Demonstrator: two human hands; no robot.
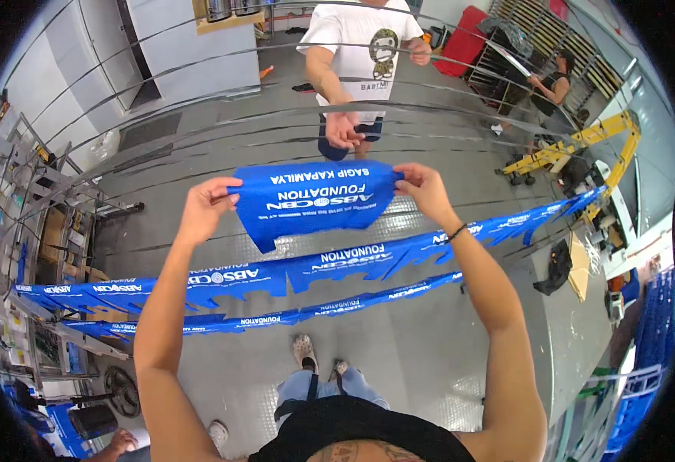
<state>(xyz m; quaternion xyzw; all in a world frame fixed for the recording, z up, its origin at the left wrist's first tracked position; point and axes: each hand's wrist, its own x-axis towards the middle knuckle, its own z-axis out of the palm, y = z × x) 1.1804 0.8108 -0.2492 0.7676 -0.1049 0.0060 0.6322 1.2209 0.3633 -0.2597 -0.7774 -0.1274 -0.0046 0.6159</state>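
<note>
A blue cloth piece (314, 202) with white print is stretched out in front of me. The thumb and fingers of my left hand (211, 204) pinch its upper left corner, and my right hand (427, 191) pinches its upper right corner. Its lower edge hangs loose and uneven. Nearer to me, a row of similar blue printed pieces (283, 283) runs from side to side, overlapping one another. A second blue row (329, 309) lies closer still. Just beyond the held cloth is a co-worker's hand (343, 127), its fingers partly spread.
Dark lines (237, 115) cross the room beyond my hands. A co-worker in a white shirt (360, 46) stands opposite. To the right are a yellow ladder (557, 148), a seated person (551, 94) and a grey table (572, 346). Metal shelving (41, 269) stands at left.
</note>
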